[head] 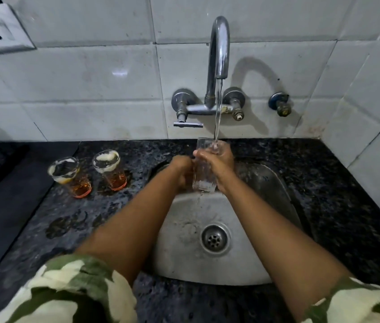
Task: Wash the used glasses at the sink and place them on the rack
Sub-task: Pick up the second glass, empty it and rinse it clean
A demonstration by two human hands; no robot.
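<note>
Gripping the clear ribbed glass (204,170) over the steel sink (207,264) with both my left hand (182,171) and my right hand (218,163), I catch the tap (218,54) stream inside it. On the granite counter (324,194) to my left, two used glasses (70,176) (109,170) hold amber dregs and foam.

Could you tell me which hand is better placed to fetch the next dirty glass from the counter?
Left, probably: the left hand is nearer the two dirty glasses, which stand left of the sink.
</note>
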